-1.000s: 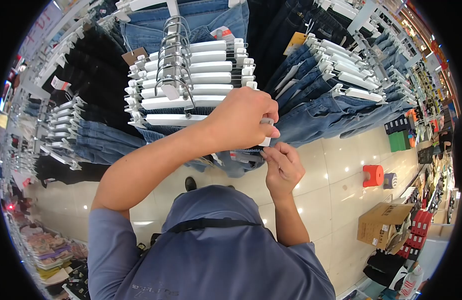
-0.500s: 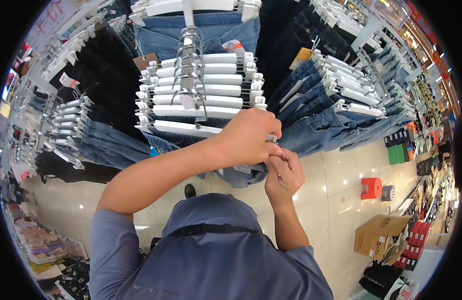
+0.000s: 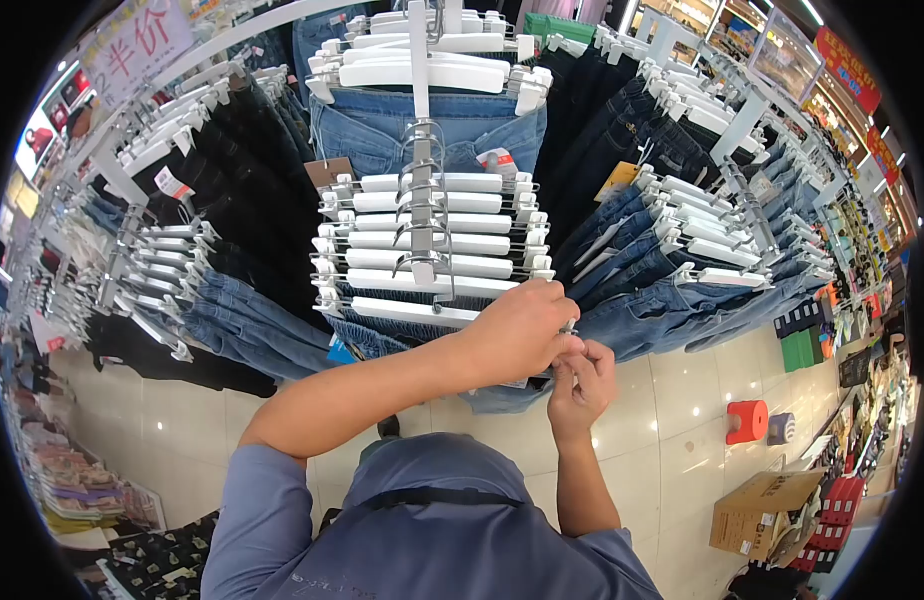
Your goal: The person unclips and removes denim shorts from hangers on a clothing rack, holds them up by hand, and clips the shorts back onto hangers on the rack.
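Observation:
My left hand (image 3: pixel 525 335) reaches across and is closed around the right end of the front white hanger (image 3: pixel 407 311), at its clip (image 3: pixel 570 327). Just below and to the right, my right hand (image 3: pixel 582 388) is pinched, its fingertips meeting my left thumb; what it holds is hidden. Blue jeans (image 3: pixel 362 336) with a gathered waistband hang from the front hangers, and a lighter leg of denim (image 3: pixel 507 400) shows under my left wrist. Behind, several white hangers (image 3: pixel 429 222) hang in a row on a sloping metal arm (image 3: pixel 421 240).
To the right hang more jeans (image 3: pixel 672 310), to the left dark trousers (image 3: pixel 207 180) and further jeans (image 3: pixel 252 310). On the tiled floor (image 3: pixel 672 400) stand a red stool (image 3: pixel 747 422) and a cardboard box (image 3: pixel 762 512). A handwritten sign (image 3: pixel 142 45) is at upper left.
The view has shifted, so the rack appears lower and further right. Both hands stay together at the front hanger's right end, with little visible change in grip.

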Demonstrator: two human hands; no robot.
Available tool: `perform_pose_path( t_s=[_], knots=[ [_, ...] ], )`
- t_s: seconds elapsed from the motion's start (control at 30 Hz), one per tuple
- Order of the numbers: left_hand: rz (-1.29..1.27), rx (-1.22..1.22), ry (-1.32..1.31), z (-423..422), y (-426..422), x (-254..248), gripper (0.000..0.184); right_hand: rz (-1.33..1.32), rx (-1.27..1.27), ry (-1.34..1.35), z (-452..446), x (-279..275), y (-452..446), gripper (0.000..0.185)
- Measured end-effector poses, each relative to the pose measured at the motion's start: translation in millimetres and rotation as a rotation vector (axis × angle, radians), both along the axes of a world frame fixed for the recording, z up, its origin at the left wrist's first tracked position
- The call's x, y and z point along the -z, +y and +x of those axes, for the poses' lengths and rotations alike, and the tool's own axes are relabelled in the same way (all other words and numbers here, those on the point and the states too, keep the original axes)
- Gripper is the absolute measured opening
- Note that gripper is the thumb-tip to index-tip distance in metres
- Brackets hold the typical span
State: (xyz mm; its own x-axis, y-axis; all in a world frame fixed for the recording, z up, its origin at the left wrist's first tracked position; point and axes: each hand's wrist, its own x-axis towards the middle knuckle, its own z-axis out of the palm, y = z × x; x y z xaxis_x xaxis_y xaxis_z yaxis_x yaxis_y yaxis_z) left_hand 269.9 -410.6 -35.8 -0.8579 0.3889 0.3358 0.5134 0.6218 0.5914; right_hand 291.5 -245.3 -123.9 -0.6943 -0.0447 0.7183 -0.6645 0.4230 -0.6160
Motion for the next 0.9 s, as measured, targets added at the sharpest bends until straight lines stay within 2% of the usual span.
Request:
perform_pose_path(
  t_s=[0.13,0.23,0.43,0.63,0.73,0.83,0.9],
  knots=[
    [0.014,-0.041,0.005,-2,1,2,0.030,-0.095,0.072,0.080,-2,17,-11,0.026],
    [0.027,-0.046,0.017,-1,2,1,0.029,-0.171,0.077,-0.019,2,29,-17,0.029],
    [0.027,-0.048,0.054,0,3,1,0.027,-0.069,0.070,0.013,0,39,-6,0.014],
    [0.047,-0.022,0.086,3,3,1,0.022,-0.383,-0.113,-0.230,3,43,-1,0.014],
    [0.042,-0.021,0.052,5,3,-2,0.021,-0.445,-0.150,-0.294,4,39,0,0.015],
    [0.063,-0.022,0.044,4,2,0,0.021,-0.471,-0.153,-0.298,2,34,-3,0.006],
    [0.056,-0.027,0.042,4,1,-1,0.021,-0.671,-0.253,-0.392,3,25,-8,0.006]
  ],
)
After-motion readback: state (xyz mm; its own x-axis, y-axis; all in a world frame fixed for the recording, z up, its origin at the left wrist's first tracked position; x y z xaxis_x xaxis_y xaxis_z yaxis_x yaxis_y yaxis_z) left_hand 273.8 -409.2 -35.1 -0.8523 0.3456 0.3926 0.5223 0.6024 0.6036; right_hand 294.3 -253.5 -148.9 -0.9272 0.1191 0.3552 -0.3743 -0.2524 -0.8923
